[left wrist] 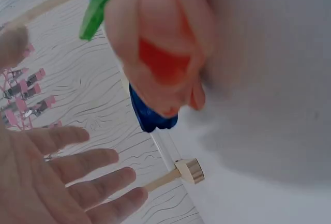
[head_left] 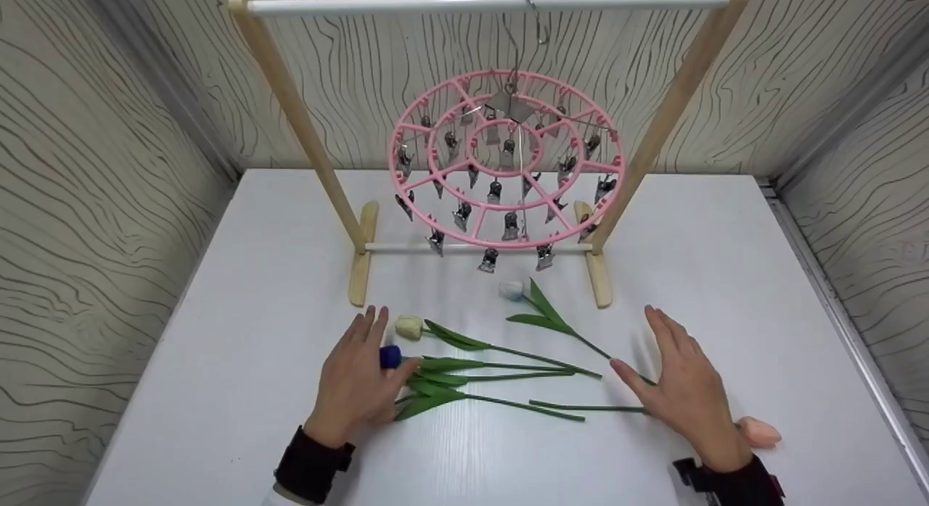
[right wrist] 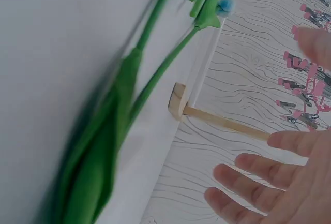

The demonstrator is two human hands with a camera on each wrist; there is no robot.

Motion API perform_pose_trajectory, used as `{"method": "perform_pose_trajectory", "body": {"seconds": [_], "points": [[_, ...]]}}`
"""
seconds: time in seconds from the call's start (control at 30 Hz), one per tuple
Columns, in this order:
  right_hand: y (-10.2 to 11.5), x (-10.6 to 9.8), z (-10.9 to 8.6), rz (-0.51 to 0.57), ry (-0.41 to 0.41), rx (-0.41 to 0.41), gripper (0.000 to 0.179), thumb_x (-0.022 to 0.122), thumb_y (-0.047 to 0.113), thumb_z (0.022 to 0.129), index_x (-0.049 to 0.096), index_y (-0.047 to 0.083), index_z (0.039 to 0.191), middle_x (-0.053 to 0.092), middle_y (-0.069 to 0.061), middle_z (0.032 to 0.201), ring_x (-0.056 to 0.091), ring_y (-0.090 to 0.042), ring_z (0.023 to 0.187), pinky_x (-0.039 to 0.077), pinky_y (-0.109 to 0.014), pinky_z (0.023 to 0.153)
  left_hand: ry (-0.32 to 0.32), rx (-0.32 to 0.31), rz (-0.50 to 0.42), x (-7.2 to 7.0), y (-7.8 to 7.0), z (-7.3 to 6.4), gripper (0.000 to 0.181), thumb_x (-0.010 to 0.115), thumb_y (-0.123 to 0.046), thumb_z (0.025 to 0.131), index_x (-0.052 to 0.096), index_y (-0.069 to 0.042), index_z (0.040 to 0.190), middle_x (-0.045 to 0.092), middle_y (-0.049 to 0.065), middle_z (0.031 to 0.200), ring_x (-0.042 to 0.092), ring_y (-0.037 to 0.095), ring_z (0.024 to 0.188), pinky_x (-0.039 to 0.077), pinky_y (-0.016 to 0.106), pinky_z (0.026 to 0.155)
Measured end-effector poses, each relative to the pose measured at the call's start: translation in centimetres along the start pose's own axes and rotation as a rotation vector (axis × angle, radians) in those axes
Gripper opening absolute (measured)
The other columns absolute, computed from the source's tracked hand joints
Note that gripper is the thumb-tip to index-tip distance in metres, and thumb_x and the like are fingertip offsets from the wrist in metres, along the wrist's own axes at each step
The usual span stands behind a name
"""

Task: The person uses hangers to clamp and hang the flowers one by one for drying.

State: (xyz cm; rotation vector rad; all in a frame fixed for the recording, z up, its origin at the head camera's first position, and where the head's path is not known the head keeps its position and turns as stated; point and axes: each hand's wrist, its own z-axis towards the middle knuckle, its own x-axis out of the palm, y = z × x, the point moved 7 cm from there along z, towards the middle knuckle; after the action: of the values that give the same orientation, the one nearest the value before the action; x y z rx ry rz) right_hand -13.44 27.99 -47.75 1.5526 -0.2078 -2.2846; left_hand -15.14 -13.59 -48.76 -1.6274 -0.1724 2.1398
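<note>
Before the pink clip hanger, see left hand and right hand, both splayed, clasping nothing. Also before it, see bunched tulips; could drag several when lifting one, because of crowded leaves.

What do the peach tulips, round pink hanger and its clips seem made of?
Peach tulips: artificial, perhaps foam or latex; thick, matte, moulded-looking petals leave it open.
Round pink hanger: probably plastic; uniform colour, smooth moulded rings.
Clips: likely metal; silvery-grey with glints.
</note>
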Motion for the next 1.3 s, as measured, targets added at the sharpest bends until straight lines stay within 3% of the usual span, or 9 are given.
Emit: {"method": "perform_pose_trajectory", "body": {"seconds": [0.17,0.27,0.47,0.6,0.77,1.07,1.17,1.3], "points": [[-0.9,0.7,2.1,0.108,0.029,0.077,0.078,0.071,0.044,0.076,0.041,0.005,0.136,0.052,-0.019,0.122,0.056,-0.033,0.097,0.049,-0.05,0.066,-0.042,-0.116,-0.047,-0.8,2.6,1.7,0.073,0.065,-0.05,0.079,0.048,0.001,0.129,0.056,0.021,0.118,0.056,0.033,0.102,0.05,0.044,0.076],[-1.5,1.4,3.3,0.149,0.056,0.116,0.073,0.068,0.043,0.079,0.043,0.002,0.134,0.054,-0.019,0.12,0.059,-0.033,0.093,0.048,-0.049,0.067,-0.042,-0.177,-0.07,-0.9,4.3,2.9,0.07,0.066,-0.046,0.079,0.05,0.006,0.125,0.059,0.024,0.108,0.058,0.035,0.094,0.049,0.045,0.075],[-2.9,3.2,5.5,0.196,0.161,0.2,0.07,0.065,0.043,0.082,0.044,-0.002,0.131,0.057,-0.021,0.113,0.061,-0.032,0.087,0.05,-0.046,0.066,0.039,-0.321,-0.118,-0.1,7.8,4.8,0.07,0.065,-0.043,0.081,0.05,0.012,0.121,0.057,0.028,0.108,0.056,0.04,0.096,0.046,0.048,0.081],[-3.5,4.2,6.9,0.209,0.223,0.239,0.07,0.067,0.04,0.081,0.044,-0.005,0.13,0.057,-0.023,0.112,0.061,-0.032,0.084,0.05,-0.042,0.064,0.083,-0.379,-0.131,0.7,9.4,5.7,0.067,0.066,-0.041,0.08,0.052,0.014,0.116,0.058,0.029,0.102,0.057,0.041,0.092,0.046,0.049,0.078],[-4.0,5.4,8.5,0.219,0.314,0.28,0.07,0.068,0.036,0.081,0.043,-0.008,0.129,0.056,-0.026,0.112,0.061,-0.034,0.086,0.051,-0.041,0.064,0.085,-0.413,-0.146,1.6,10.4,7.0,0.06,0.066,-0.038,0.08,0.056,0.015,0.108,0.058,0.028,0.094,0.057,0.039,0.086,0.046,0.048,0.073],[-4.6,7.6,10.5,0.237,0.505,0.388,0.07,0.066,0.033,0.081,0.039,-0.011,0.13,0.054,-0.028,0.111,0.057,-0.032,0.086,0.05,-0.037,0.066,0.105,-0.465,-0.186,2.7,10.8,8.6,0.039,0.065,-0.025,0.08,0.061,0.009,0.098,0.058,0.02,0.089,0.056,0.034,0.083,0.045,0.044,0.072],[-4.5,8.3,10.9,0.24,0.524,0.39,0.066,0.066,0.03,0.082,0.041,-0.011,0.128,0.058,-0.024,0.102,0.058,-0.028,0.08,0.048,-0.033,0.062,0.118,-0.482,-0.204,3.0,10.9,8.8,0.031,0.064,-0.022,0.08,0.063,0.006,0.094,0.06,0.017,0.085,0.057,0.03,0.078,0.047,0.041,0.067],[-4.2,8.9,11.6,0.231,0.487,0.352,0.052,0.067,0.022,0.08,0.049,-0.011,0.117,0.061,-0.016,0.083,0.055,-0.023,0.068,0.044,-0.028,0.053,0.126,-0.476,-0.206,3.1,10.9,9.0,0.025,0.064,-0.019,0.079,0.065,0.005,0.089,0.061,0.015,0.079,0.057,0.027,0.07,0.046,0.037,0.059]]}}
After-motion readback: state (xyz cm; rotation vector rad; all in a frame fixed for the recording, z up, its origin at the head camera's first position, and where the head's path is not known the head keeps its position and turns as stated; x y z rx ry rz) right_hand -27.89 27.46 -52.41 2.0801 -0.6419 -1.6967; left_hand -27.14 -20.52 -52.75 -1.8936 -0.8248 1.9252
